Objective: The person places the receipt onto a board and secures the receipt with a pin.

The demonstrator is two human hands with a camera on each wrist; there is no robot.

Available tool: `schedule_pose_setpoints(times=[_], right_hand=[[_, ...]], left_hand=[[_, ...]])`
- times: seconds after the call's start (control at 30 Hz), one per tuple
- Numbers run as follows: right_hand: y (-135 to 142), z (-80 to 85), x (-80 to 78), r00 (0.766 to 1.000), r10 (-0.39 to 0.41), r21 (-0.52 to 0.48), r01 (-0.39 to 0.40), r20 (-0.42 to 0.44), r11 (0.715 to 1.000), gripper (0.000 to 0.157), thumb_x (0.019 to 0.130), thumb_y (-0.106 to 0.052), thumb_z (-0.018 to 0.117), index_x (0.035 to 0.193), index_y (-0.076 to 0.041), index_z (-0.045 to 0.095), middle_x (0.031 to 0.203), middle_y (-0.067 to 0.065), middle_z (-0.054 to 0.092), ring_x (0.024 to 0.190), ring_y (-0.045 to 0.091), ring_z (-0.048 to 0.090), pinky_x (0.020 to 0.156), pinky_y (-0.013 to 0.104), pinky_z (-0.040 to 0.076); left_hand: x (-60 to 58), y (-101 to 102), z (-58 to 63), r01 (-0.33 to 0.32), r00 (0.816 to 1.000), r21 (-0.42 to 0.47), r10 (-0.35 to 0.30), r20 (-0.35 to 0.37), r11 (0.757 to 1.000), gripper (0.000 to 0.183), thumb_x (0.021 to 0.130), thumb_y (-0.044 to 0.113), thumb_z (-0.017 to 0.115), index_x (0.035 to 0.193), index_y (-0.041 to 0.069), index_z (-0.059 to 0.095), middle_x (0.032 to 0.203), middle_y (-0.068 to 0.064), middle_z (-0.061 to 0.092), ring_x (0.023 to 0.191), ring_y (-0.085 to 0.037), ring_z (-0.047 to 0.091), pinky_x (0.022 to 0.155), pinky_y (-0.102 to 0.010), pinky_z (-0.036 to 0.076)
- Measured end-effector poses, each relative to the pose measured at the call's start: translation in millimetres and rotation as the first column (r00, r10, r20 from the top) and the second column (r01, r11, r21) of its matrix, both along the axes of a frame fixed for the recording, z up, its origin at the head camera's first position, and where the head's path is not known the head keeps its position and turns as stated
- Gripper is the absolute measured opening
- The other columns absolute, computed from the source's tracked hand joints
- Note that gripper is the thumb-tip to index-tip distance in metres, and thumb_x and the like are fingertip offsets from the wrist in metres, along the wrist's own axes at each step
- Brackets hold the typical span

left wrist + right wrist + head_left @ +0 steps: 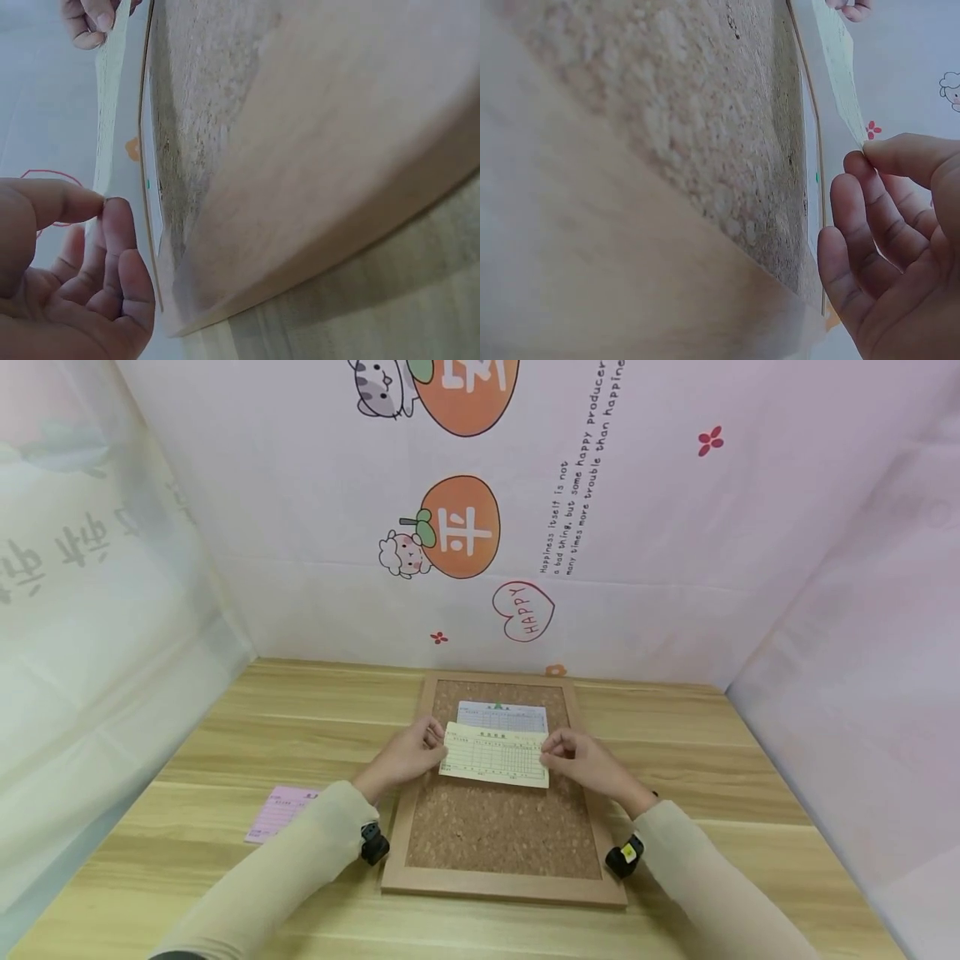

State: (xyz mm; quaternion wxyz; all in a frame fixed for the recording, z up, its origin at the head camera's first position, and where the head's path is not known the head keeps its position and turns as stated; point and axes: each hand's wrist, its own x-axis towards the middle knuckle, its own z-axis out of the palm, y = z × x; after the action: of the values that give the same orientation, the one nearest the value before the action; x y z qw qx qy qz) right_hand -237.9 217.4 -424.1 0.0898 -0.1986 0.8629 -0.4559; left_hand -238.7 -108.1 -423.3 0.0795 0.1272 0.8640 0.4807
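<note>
A yellow printed form slip (pixel 493 756) is stretched between both hands above the cork board (pixel 498 835). My left hand (pixel 408 752) pinches its left edge between thumb and index finger, and my right hand (pixel 588 764) pinches the right edge the same way. Both wrist views show the yellow slip (pixel 109 112) raised off the cork, its surface seen nearly edge-on. Behind it a white printed form slip (pixel 502 717) lies against the upper cork, with a green pushpin (pixel 498 704) at its top edge. The yellow slip hides the white one's lower part.
A pink form slip (pixel 283 812) lies on the wooden table (pixel 315 727) left of the board, partly covered by the left sleeve. The board's wooden frame (pixel 502 885) rests on the table. A printed white curtain (pixel 637 527) hangs behind and at both sides.
</note>
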Motion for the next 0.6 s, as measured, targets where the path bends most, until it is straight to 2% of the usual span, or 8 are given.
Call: schedule_pose_setpoints(times=[0.3, 0.6], right_hand=[[-0.3, 4.5, 0.3, 1.000, 0.001, 0.049, -0.002, 0.018, 0.999, 0.021, 0.098, -0.015, 0.066, 0.110, 0.002, 0.062, 0.091, 0.010, 0.064, 0.079, 0.020, 0.057, 0.065, 0.029, 0.046], [-1.8, 3.5, -4.1, 1.000, 0.025, 0.107, -0.027, 0.018, 0.994, 0.014, 0.097, -0.008, 0.064, 0.105, 0.003, 0.062, 0.086, 0.009, 0.060, 0.075, 0.018, 0.052, 0.062, 0.028, 0.044]], left_hand=[[-8.8, 2.3, -1.6, 0.123, 0.992, -0.121, -0.125, -0.012, 0.985, 0.007, 0.097, 0.009, 0.064, 0.104, 0.006, 0.064, 0.091, -0.005, 0.063, 0.078, -0.018, 0.060, 0.068, -0.032, 0.051], [-8.1, 5.5, 4.2, 0.150, 0.989, -0.155, -0.146, 0.032, 0.976, 0.010, 0.098, 0.007, 0.062, 0.106, 0.005, 0.066, 0.093, -0.006, 0.063, 0.077, -0.019, 0.059, 0.066, -0.033, 0.050]])
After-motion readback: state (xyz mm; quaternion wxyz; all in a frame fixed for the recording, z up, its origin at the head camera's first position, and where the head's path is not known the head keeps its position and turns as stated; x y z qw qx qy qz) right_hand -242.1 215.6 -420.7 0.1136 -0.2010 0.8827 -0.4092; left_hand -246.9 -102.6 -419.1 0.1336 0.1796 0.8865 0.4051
